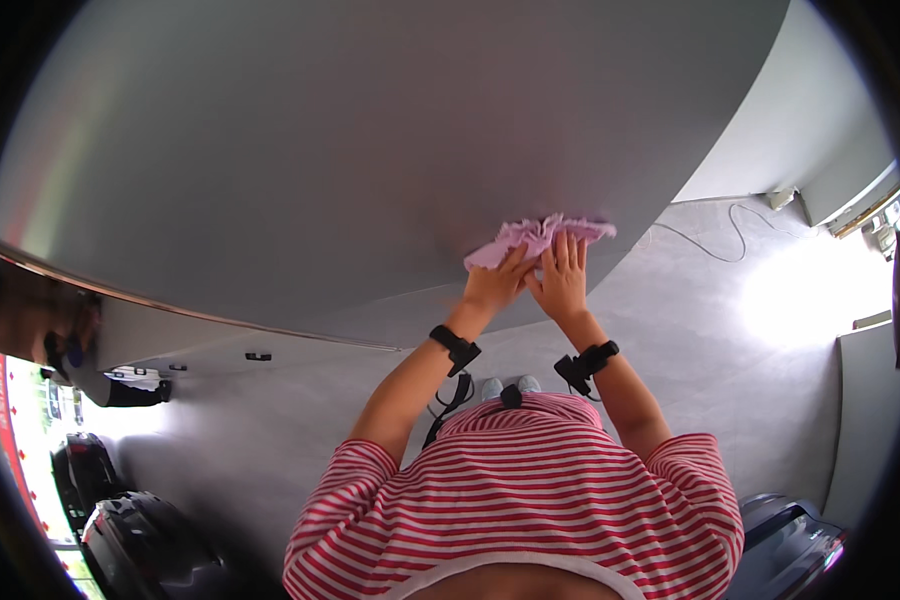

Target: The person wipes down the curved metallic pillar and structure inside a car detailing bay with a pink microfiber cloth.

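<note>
A large smooth grey panel [345, 150] with a curved edge fills the upper part of the view. Against its lower right part lies a crumpled pink cloth [536, 232]. My left hand [495, 285] presses on the left half of the cloth, fingers spread over it. Beside it, my right hand [562, 274] lies flat on the cloth's right half, with the fingertips up on the fabric. The two hands nearly touch at the thumbs. A black band with a small box sits on each wrist.
Dark cars [142, 540] stand at the lower left and a blue-grey car [787, 547] at the lower right. A thin cable [739, 240] lies on the grey floor [667, 330]. At the far left is a person in dark trousers [131, 394].
</note>
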Demonstrator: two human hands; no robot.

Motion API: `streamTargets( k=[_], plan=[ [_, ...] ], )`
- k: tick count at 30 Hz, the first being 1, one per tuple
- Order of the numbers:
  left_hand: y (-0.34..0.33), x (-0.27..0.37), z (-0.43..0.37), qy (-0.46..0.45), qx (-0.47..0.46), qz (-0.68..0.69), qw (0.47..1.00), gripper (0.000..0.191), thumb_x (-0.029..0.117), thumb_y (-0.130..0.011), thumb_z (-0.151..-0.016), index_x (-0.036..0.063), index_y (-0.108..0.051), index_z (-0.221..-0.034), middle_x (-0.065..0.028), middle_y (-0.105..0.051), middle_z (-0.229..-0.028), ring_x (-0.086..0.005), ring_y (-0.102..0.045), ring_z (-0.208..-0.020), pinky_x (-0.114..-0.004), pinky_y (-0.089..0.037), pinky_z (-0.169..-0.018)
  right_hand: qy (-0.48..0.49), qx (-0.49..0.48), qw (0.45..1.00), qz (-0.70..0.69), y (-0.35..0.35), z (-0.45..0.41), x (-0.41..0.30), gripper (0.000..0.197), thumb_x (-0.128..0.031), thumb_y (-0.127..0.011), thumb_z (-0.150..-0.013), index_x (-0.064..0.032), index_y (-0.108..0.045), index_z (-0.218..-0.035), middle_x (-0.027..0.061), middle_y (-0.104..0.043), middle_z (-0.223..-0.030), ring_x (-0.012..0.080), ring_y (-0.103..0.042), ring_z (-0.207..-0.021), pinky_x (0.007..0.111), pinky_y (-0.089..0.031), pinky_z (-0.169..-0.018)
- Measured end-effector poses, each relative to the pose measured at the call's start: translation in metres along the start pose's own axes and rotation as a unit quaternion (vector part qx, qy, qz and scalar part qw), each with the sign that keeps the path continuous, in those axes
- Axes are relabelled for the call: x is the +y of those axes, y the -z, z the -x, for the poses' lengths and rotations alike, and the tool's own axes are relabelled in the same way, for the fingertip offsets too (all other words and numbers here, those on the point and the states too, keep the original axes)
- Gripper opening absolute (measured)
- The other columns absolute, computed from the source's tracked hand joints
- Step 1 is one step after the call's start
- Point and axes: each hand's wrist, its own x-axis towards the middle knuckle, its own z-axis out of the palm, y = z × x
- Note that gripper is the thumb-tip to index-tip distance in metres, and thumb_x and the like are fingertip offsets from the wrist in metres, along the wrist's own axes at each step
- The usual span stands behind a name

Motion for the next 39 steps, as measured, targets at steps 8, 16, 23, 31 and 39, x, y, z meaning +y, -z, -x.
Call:
streamTargets(
  k=[8,16,23,31,39],
  plan=[
    [0.001,0.022,-0.033,-0.081,-0.063,-0.002,0.995,0.052,0.038,-0.062,-0.079,0.0236,-0.050,-0.128,-0.0041,-0.044,-0.135,-0.0208,-0.054,-0.113,-0.042,-0.051,-0.065,-0.018,-0.042,0.999,-0.010,0.029,0.005,0.037,0.049,-0.021,-0.052,-0.085,0.0018,-0.042,-0.127,0.0247,-0.035,-0.136,0.0407,-0.032,-0.127,0.054,-0.018,-0.107],
    [0.114,0.073,-0.189,-0.068,0.155,-0.002,0.986,0.069,0.021,-0.071,-0.066,0.0223,-0.048,-0.131,-0.0128,-0.037,-0.140,-0.0312,-0.044,-0.124,-0.038,-0.049,-0.076,0.105,0.300,0.948,0.024,0.124,-0.160,0.053,0.050,-0.021,-0.038,-0.083,0.0066,-0.046,-0.124,0.0291,-0.039,-0.133,0.0434,-0.036,-0.124,0.053,-0.017,-0.107],
    [-0.009,0.079,-0.103,-0.082,0.046,0.003,0.996,0.058,0.020,-0.066,-0.073,0.0210,-0.049,-0.128,-0.0114,-0.041,-0.136,-0.0281,-0.050,-0.117,-0.040,-0.050,-0.082,0.101,0.229,0.965,0.075,0.029,-0.037,0.127,0.051,-0.032,-0.049,-0.080,-0.0006,-0.046,-0.119,0.0231,-0.042,-0.129,0.0413,-0.038,-0.122,0.057,-0.020,-0.105],
    [-0.022,0.064,-0.071,-0.130,-0.075,0.034,0.988,0.059,0.022,-0.062,-0.079,0.0191,-0.042,-0.134,-0.0097,-0.038,-0.139,-0.0302,-0.048,-0.119,-0.047,-0.048,-0.081,-0.045,-0.008,0.996,0.072,0.027,0.026,0.104,0.054,-0.028,-0.062,-0.078,0.0002,-0.047,-0.122,0.0248,-0.038,-0.132,0.0409,-0.036,-0.124,0.052,-0.024,-0.106],
    [0.213,0.028,-0.230,-0.089,0.277,-0.071,0.954,0.052,0.026,-0.059,-0.083,0.0129,-0.045,-0.131,-0.0173,-0.034,-0.141,-0.0369,-0.040,-0.125,-0.043,-0.044,-0.089,0.311,0.127,0.936,0.102,0.238,-0.264,0.033,0.050,-0.025,-0.057,-0.082,-0.0152,-0.047,-0.130,0.0098,-0.043,-0.135,0.0268,-0.047,-0.114,0.044,-0.034,-0.098]
  ],
)
